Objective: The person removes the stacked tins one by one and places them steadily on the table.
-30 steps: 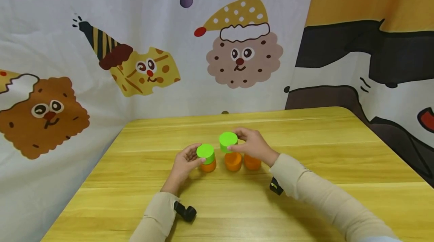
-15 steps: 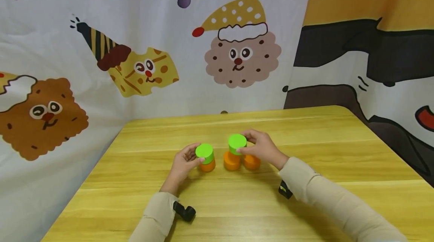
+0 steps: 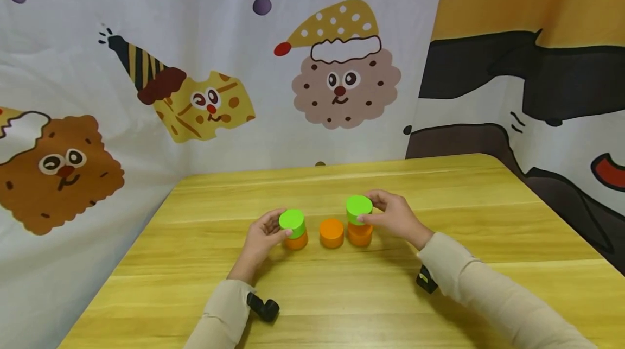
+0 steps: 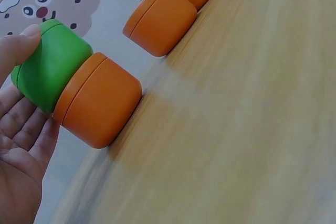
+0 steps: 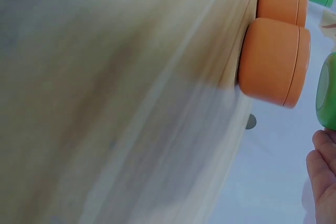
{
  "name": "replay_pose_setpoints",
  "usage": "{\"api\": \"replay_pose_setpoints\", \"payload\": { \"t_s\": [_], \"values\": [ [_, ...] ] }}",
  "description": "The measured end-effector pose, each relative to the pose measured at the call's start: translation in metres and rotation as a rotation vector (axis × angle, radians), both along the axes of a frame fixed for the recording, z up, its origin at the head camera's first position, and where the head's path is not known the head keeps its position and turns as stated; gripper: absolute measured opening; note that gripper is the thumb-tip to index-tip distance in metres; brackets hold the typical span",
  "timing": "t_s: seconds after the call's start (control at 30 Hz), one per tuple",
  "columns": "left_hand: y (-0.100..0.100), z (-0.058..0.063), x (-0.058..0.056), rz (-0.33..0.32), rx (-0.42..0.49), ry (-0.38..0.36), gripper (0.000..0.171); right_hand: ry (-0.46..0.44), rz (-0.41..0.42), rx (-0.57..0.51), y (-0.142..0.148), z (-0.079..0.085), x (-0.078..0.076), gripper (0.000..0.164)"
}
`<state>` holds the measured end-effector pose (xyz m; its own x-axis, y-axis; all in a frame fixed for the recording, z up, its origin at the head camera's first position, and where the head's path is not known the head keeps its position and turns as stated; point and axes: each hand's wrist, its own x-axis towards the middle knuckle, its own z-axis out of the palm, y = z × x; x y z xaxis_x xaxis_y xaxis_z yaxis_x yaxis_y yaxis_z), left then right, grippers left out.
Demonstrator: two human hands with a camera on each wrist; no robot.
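Note:
In the head view, three orange round containers stand in a row: a left one [image 3: 296,241], a middle one [image 3: 331,233] and a right one [image 3: 360,234]. My left hand [image 3: 261,239] grips a green round container [image 3: 292,222] between thumb and fingers, on top of the left orange one; in the left wrist view this green container [image 4: 53,64] sits a little off-centre on it. My right hand [image 3: 396,217] pinches a second green container [image 3: 358,209] over the right orange one. A gap shows between this green container [image 5: 328,93] and the orange one [image 5: 273,61] in the right wrist view.
A wood-grain table [image 3: 342,305] lies under everything. Behind it hangs a white curtain [image 3: 219,18] with cartoon prints. Black camera mounts sit at both wrists, the left mount [image 3: 263,307] and the right mount [image 3: 426,279].
My right hand has moved right, carrying its green container from above the middle orange one to above the right one. The left hand holds nearly the same place.

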<state>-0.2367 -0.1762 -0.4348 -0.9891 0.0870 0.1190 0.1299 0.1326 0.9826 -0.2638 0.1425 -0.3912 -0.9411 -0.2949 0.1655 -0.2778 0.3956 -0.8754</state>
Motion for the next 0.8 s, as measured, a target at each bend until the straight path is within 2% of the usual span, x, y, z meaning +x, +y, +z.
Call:
{"api": "replay_pose_setpoints", "payload": {
  "t_s": [0.43, 0.8],
  "values": [
    [-0.001, -0.001, 0.0, 0.002, -0.026, 0.02, 0.051, 0.016, -0.024, -0.018, 0.027, -0.008, 0.008, 0.055],
    [0.0, 0.001, 0.0, -0.002, -0.014, 0.014, 0.052, 0.003, -0.067, 0.003, 0.049, -0.008, 0.009, 0.054]
  ]
}}
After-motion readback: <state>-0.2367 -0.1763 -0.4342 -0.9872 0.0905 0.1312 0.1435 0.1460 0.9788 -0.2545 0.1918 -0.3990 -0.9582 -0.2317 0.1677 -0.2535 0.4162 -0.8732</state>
